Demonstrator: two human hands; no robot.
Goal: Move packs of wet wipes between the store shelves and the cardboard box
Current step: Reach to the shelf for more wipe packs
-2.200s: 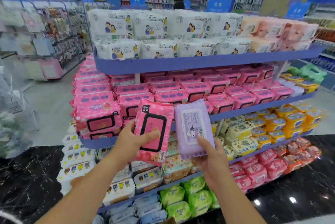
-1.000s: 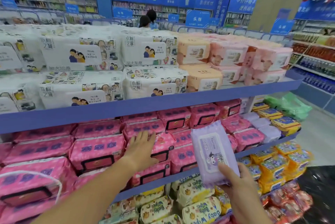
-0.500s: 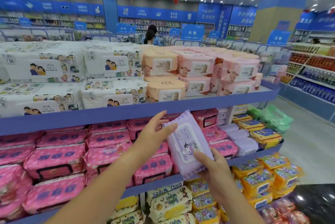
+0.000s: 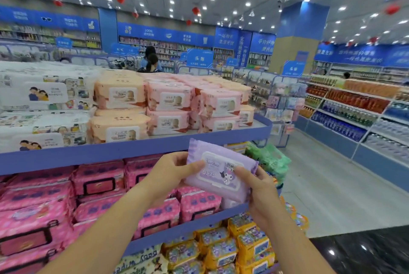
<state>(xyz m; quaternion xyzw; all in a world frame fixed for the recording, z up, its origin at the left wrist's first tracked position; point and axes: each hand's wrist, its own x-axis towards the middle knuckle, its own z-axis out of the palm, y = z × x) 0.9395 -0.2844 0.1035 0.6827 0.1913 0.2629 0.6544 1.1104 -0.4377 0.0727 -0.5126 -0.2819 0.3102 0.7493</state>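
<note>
A purple pack of wet wipes (image 4: 218, 168) with a cartoon figure on its lid hangs in front of the middle shelf (image 4: 190, 228). My left hand (image 4: 174, 169) grips its left end, thumb on the front. At the right end my right hand (image 4: 259, 185) holds it from below, thumb on the lid. Pink packs (image 4: 97, 181) fill the middle shelf behind. No cardboard box is in view.
The top shelf (image 4: 132, 152) carries white (image 4: 42, 96), orange (image 4: 119, 94) and pale pink packs (image 4: 170, 98). Yellow packs (image 4: 250, 245) lie on the lower shelf, green packs (image 4: 269, 160) at the right end. An aisle with drink shelves (image 4: 354, 114) runs right. Two people (image 4: 151, 62) stand beyond.
The pink pack went from my left hand onto the middle shelf. My left hand then came across and took the purple pack's left end. The view rose and turned right.
</note>
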